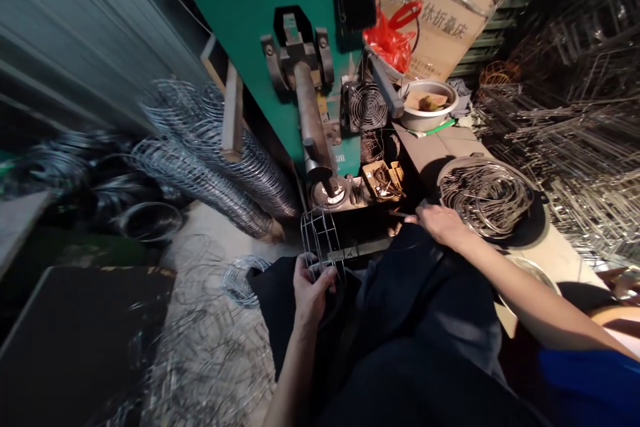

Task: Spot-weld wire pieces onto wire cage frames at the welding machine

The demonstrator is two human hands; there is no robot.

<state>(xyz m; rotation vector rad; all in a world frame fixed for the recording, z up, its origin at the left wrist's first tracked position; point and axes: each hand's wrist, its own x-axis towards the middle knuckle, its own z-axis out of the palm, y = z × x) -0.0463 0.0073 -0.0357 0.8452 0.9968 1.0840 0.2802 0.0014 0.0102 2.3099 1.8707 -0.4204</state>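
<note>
My left hand (314,287) is closed on a small wire cage (320,235), which stands upright in front of the green machine (235,0), just below its round metal electrode (320,160). To the right, my right hand (439,221) has its fingers closed around a thin tool or rod (400,214), pointing left over my dark-clothed knee. Most of that object is hidden by the hand. Close to the right hand is a black basin (540,213) holding a tangle of bent wires (487,199).
Stacks of wire rings (215,180) lean left of the machine. Loose wire litters the floor (200,340). A white bowl (425,119), a red bag (393,47) and a cardboard box (445,7) stand behind. Wire racks (590,127) pile up at right.
</note>
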